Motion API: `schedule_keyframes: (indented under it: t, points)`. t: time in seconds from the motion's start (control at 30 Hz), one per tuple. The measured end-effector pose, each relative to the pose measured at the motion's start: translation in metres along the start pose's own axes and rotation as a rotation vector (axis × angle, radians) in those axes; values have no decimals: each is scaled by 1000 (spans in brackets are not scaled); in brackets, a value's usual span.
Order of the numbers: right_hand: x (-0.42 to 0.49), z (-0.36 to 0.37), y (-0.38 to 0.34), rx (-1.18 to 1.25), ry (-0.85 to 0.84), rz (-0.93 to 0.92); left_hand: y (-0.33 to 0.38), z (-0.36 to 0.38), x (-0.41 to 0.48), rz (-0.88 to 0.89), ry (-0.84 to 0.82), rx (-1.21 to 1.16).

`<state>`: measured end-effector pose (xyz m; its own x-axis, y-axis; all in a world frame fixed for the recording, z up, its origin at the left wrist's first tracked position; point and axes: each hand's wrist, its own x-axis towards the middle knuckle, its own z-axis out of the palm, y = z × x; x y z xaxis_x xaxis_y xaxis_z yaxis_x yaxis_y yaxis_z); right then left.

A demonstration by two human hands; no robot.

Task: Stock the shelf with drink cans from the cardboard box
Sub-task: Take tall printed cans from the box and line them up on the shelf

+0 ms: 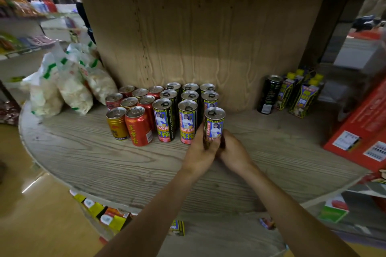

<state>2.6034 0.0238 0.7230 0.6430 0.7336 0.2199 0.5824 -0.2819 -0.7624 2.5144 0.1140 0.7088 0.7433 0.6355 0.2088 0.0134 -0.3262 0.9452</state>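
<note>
Your left hand [198, 153] and right hand [235, 152] together grip the slim black portrait-labelled drink can [214, 125], upright on the pale wood-grain shelf [104, 152], matching black cans [210, 98] directly at 12 o'clock.

Dim, warm indoor light. Back panel [198, 37] darker toward the top; shelf [83, 152] front brighter. Glare streak on floor [34, 182], frame left. Heavy fisheye bending at edges; right side and corners blurred, held can [214, 123] sharp.
</note>
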Motion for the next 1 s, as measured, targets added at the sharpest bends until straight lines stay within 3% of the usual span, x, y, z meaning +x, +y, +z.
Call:
schedule_keyframes:
  t: [0.6,1.0]
  points:
    - [24,22,19,40,110,-67,-4,11,14,-77,31,-2]
    - [30,27,28,-16,150,-46,-8,10,8,-84,39,143]
